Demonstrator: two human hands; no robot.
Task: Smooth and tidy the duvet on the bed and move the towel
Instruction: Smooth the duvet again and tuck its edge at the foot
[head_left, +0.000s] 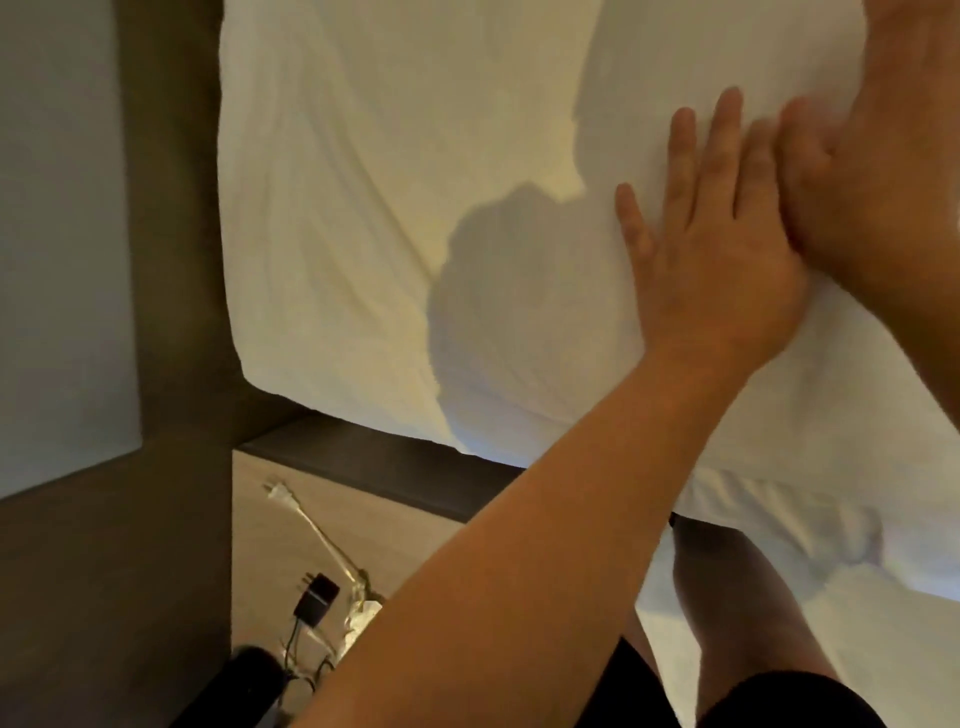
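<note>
The white duvet (374, 208) covers the bed, with diagonal creases running across its left half. My left hand (711, 249) lies flat on it with its fingers straight and spread. My right hand (857, 176) comes in from the right and rests on the duvet beside the left one, its thumb edge lying over my left fingers; its fingertips are cut off by the top of the frame. No towel is in view.
A dark bed frame ledge (374, 462) runs below the duvet's near edge. On a light wooden surface (270, 561) lie a white plug and cable (306, 525) and a black charger (317, 597). A wall (67, 234) stands at the left. My bare leg (737, 623) is at the bedside.
</note>
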